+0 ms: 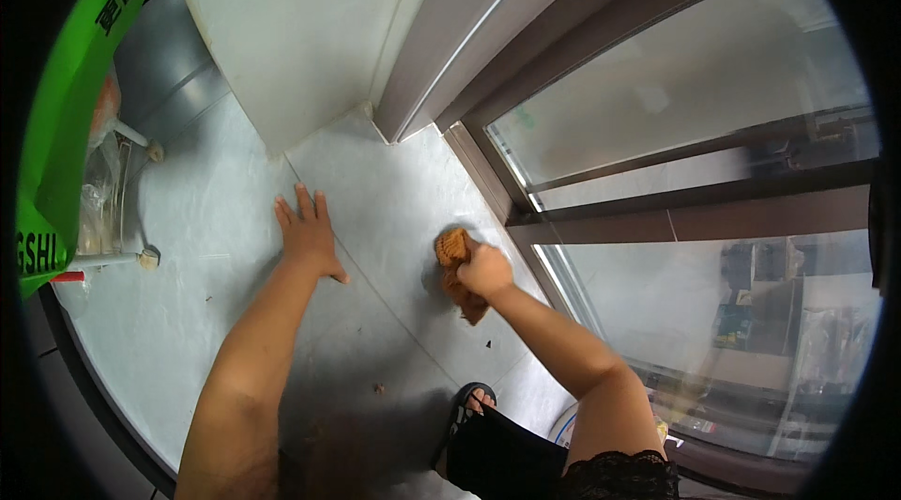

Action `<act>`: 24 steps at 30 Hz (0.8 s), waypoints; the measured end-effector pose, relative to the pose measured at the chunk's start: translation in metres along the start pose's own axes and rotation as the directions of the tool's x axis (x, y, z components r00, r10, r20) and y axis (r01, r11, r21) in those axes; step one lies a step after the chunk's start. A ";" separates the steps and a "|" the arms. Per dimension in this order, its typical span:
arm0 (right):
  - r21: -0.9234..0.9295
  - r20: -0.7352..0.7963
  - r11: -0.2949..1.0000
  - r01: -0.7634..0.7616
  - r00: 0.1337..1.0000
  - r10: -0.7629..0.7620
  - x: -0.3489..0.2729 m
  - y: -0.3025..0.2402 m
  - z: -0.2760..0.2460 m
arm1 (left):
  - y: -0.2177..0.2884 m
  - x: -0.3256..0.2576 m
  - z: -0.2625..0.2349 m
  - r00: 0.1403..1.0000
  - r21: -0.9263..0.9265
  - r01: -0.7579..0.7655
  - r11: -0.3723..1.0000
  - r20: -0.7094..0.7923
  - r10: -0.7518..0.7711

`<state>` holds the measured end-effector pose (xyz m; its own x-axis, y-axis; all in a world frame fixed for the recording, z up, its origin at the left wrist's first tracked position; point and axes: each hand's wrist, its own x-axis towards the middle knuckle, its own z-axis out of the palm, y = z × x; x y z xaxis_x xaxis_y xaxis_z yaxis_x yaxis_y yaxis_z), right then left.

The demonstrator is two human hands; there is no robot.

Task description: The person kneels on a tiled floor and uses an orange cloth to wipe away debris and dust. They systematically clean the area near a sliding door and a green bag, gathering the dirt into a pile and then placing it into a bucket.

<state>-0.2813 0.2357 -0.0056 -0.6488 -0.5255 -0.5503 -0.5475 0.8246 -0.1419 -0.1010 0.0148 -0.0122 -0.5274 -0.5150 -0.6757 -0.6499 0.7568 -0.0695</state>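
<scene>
My right hand is closed on a crumpled orange-brown cloth and presses it onto the grey tiled floor, close to the dark frame of a sliding glass door. My left hand lies flat on the floor with its fingers spread, to the left of the cloth and holding nothing. Both forearms come in from the lower edge. My foot in a dark sandal shows below the cloth.
A white tiled wall corner stands beyond my hands. White rack legs with plastic bags and a green sign are at the left. Small bits of dirt dot the floor. Glass panes fill the right.
</scene>
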 end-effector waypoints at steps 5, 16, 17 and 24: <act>-0.392 -0.481 0.917 -0.076 0.867 -0.133 0.070 0.016 -0.012 | 0.003 0.000 -0.003 1.000 0.015 -0.023 1.000 0.001 0.023; 0.105 -0.094 0.990 -0.096 0.990 0.106 0.049 0.011 -0.017 | -0.005 -0.004 0.004 0.999 -0.004 -0.038 0.999 -0.039 0.038; 0.019 -0.216 0.998 -0.061 0.974 0.064 0.048 0.009 -0.021 | -0.007 -0.004 0.005 0.999 -0.009 -0.033 0.999 -0.041 0.033; -0.293 -0.557 0.924 -0.244 0.830 0.042 0.069 0.005 0.041 | 0.005 -0.001 0.001 0.999 0.041 -0.027 0.999 -0.020 0.027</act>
<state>-0.3073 0.2117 -0.0779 -0.8557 -0.5175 -0.0045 -0.5027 0.8291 0.2447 -0.1034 0.0194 -0.0129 -0.5560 -0.5021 -0.6625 -0.6128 0.7860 -0.0814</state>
